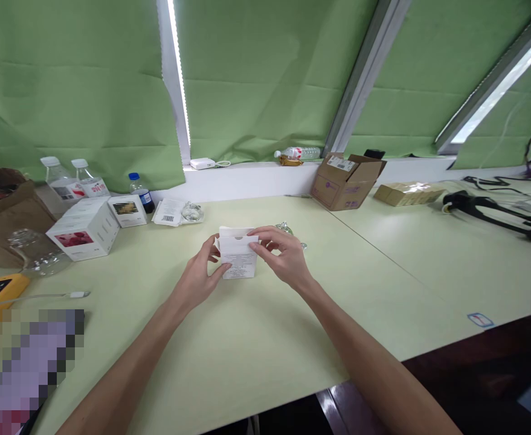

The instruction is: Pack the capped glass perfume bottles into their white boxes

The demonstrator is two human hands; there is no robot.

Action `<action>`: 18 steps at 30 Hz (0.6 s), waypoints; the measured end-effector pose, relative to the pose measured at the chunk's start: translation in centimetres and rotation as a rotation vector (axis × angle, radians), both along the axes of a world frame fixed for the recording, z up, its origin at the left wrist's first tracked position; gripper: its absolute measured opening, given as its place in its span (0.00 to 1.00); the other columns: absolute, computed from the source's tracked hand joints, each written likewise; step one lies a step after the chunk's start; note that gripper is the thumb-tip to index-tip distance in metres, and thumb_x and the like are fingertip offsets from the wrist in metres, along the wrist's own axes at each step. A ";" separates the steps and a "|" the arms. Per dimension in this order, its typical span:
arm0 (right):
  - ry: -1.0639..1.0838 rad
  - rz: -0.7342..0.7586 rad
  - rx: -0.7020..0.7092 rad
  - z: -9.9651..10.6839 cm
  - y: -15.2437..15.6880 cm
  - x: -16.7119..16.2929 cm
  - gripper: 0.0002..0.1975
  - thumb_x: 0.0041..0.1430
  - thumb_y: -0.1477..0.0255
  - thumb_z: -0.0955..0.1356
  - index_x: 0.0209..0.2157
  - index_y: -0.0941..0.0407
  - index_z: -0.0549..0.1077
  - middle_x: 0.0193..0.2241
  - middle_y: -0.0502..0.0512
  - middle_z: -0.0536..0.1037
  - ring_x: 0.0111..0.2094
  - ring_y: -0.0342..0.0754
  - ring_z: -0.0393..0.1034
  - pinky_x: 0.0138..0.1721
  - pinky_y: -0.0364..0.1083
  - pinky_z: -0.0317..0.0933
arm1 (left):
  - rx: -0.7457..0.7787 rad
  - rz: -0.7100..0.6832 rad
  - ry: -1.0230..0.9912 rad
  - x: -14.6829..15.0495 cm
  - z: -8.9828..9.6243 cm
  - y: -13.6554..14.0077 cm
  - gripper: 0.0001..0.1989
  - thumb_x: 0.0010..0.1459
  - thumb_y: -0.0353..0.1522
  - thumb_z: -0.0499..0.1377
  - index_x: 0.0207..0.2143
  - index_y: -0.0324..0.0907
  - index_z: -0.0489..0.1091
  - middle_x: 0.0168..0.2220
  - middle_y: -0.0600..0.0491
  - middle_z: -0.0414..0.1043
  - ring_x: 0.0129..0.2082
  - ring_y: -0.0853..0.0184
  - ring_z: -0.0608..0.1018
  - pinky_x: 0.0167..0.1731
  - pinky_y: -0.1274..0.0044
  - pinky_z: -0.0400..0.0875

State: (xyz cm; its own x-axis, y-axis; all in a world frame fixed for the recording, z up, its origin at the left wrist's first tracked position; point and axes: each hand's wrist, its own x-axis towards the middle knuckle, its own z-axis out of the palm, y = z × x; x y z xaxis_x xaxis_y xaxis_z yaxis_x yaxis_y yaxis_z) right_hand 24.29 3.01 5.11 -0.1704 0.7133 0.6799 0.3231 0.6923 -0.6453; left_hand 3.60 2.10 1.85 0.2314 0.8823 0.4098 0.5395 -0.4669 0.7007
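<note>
A small white carton (239, 264) with printed text on its near side stands upright between my hands, at the middle of the table. Its top flap is raised. My left hand (200, 269) grips the carton's left side, with the thumb on the printed face. At the upper right edge, my right hand (283, 254) pinches the carton near the flap, fingers over the top and thumb in front. Just behind my right hand lies a small shiny item (285, 228), mostly hidden by it.
White boxes (84, 232), clear bottles (59, 175) and a paper bag (2, 211) stand at left. A flat white package (169, 212) lies behind. An open cardboard box (344, 184), a wrapped yellowish pack (408, 193) and a black frame (496, 214) are at right.
</note>
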 end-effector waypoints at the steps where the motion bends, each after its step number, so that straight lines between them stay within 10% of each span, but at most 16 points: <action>1: -0.004 0.005 0.002 0.0 0.0 0.0 0.07 0.58 0.66 0.67 0.33 0.53 0.75 0.40 0.57 0.77 0.37 0.48 0.71 0.26 0.45 0.65 | 0.001 0.004 0.002 0.0 0.0 0.0 0.28 0.58 0.38 0.55 0.59 0.47 0.50 0.44 0.51 0.72 0.40 0.65 0.75 0.42 0.70 0.70; 18: -0.057 0.016 0.005 -0.2 0.1 0.2 0.07 0.59 0.66 0.66 0.35 0.52 0.75 0.34 0.55 0.77 0.29 0.46 0.70 0.24 0.45 0.64 | -0.007 0.015 0.006 0.0 -0.2 0.0 0.29 0.58 0.39 0.55 0.60 0.47 0.50 0.43 0.50 0.72 0.41 0.64 0.75 0.42 0.69 0.69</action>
